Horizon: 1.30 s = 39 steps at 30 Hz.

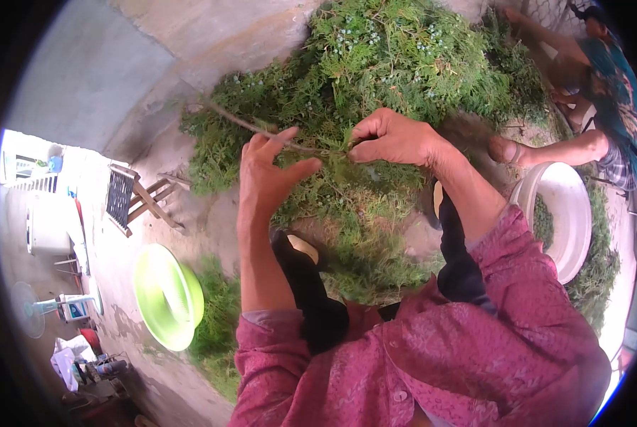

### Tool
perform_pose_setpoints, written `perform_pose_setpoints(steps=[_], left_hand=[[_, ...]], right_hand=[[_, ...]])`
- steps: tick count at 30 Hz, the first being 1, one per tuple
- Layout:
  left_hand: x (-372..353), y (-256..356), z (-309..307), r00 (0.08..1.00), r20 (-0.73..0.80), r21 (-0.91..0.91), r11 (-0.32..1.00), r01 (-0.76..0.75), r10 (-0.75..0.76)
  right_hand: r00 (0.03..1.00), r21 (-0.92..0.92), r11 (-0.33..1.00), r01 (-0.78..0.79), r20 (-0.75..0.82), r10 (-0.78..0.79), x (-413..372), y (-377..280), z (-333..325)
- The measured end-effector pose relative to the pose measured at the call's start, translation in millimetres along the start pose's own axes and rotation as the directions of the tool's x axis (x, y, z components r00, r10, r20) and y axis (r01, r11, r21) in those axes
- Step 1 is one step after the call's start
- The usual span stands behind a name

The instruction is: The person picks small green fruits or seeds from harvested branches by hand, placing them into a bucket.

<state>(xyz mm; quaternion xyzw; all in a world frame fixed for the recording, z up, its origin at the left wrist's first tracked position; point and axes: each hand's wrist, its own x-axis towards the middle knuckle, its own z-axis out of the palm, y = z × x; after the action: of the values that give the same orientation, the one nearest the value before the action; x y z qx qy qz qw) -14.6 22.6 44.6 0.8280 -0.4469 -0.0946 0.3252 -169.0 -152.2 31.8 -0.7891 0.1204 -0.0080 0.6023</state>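
A thin bare stem stretches between my hands, its far end blurred beyond my left hand. My right hand is closed in a pinch on the stem's near end, where a bit of green foliage shows at the fingertips. My left hand has its thumb spread away from the fingers, and the stem runs across those fingers. Beyond both hands lies a large heap of green cypress-like branches with small pale blue-green cones. Loose green sprigs cover the ground between my feet.
A green plastic basin stands at left, near a folding stool. To my right is a white tub with greenery inside. Another person sits at the upper right beside the heap. A fan stands far left.
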Motion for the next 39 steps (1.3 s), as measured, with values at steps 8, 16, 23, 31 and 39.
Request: perform_pose_setpoints(steps=[8, 16, 23, 31, 39], left_hand=[[-0.5, 11.4, 11.4, 0.944, 0.325, -0.738, 0.640, 0.214, 0.060], [-2.0, 20.6, 22.3, 0.934, 0.351, -0.820, 0.461, 0.338, -0.062], [6.6, 7.0, 16.7, 0.949, 0.205, -0.856, 0.426, 0.293, -0.240], [11.8, 6.2, 15.7, 0.945, 0.086, -0.903, 0.376, 0.208, -0.316], [13.0, 0.4, 19.1, 0.959, 0.014, -0.885, 0.444, 0.144, -0.284]], right_hand=[[0.996, 0.345, 0.938, 0.038, 0.060, -0.063, 3.7, -3.6, 0.8], [0.995, 0.411, 0.907, -0.094, 0.010, 0.099, -3.5, -17.3, -1.3], [0.974, 0.563, 0.814, 0.139, -0.225, -0.011, -10.8, -20.6, -23.2], [0.953, 0.010, 0.996, 0.085, -0.292, -0.078, 2.1, -11.0, 17.1], [0.869, -0.181, 0.954, 0.238, -0.399, -0.293, 13.7, -3.0, 32.5]])
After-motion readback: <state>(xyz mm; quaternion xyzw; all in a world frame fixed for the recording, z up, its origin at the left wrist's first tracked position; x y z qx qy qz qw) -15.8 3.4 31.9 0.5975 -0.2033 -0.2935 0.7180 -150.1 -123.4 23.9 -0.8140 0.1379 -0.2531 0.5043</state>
